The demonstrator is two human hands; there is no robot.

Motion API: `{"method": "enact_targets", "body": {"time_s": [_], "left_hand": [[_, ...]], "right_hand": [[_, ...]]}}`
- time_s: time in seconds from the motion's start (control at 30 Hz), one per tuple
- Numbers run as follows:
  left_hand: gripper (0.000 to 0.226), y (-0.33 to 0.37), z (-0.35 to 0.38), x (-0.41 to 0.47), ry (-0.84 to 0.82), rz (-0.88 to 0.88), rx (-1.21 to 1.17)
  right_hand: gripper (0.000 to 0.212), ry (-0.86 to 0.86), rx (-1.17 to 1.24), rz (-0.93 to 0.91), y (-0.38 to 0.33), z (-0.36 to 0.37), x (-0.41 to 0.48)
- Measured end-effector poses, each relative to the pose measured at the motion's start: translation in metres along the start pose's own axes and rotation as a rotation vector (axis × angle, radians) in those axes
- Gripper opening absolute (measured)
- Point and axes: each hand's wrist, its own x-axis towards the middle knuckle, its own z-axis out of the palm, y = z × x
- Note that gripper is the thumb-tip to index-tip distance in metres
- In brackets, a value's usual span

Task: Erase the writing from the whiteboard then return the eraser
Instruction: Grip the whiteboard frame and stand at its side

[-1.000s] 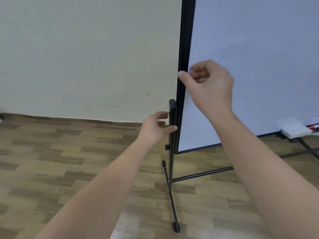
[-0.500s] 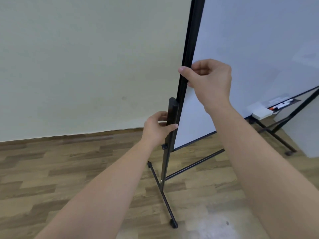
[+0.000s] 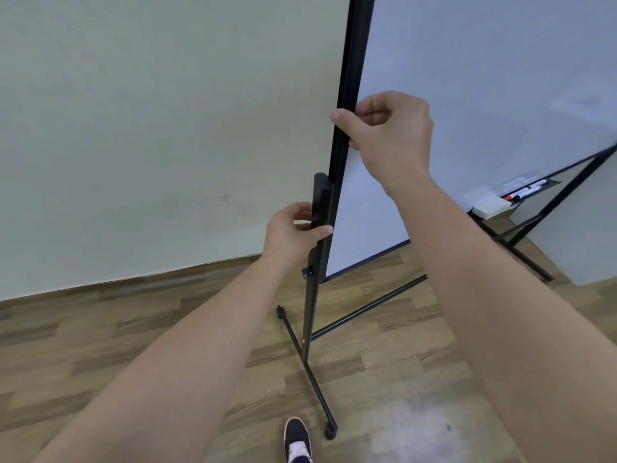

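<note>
To the left of both grips there is only bare cream wall (image 3: pixel 150 128) and wooden floor (image 3: pixel 100 329), so that side is lying open for moving. The left hand (image 3: pixel 290 235) is closing round the black upright post (image 3: pixel 321 208) of the stand, thumb across its near face and fingers curling behind it. Below that grip the post is running down to a knob and a floor foot (image 3: pixel 314 389), which is ending in a cap just beside a dark shoe (image 3: pixel 298 439); I judge that foot to be the thing most likely to catch a step.

Above and right of the left grip, the right hand (image 3: pixel 387 135) is pinching the black side frame (image 3: pixel 349 95) of the whiteboard (image 3: pixel 484 78), thumb on the outer edge and fingers folding onto the front face. Neither hand is holding the eraser (image 3: pixel 485 203); it is lying well to the right of both grips, on the tray at the board's lower edge, just beside the markers (image 3: pixel 526 192).

As far as the board is showing here, its face is looking blank, with no writing that I can make out, though part of it is running out of view. With the eraser resting on the tray, the task seems to be either finished or very near it; both hands appear occupied with handling the board itself. Right of the right grip, the stand's far leg (image 3: pixel 521 255) is crossing the floor and narrowing the room there.
</note>
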Motion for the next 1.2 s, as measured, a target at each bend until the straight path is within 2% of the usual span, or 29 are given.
{"method": "enact_targets", "body": {"time_s": [0.57, 1.2], "left_hand": [[0.041, -0.006, -0.082, 0.149, -0.044, -0.031, -0.085], [0.045, -0.017, -0.140, 0.274, -0.172, 0.018, -0.082]], "right_hand": [[0.028, -0.025, -0.065, -0.011, -0.007, 0.131, 0.095], [0.027, 0.103, -0.133, 0.014, -0.011, 0.230, 0.167]]}}
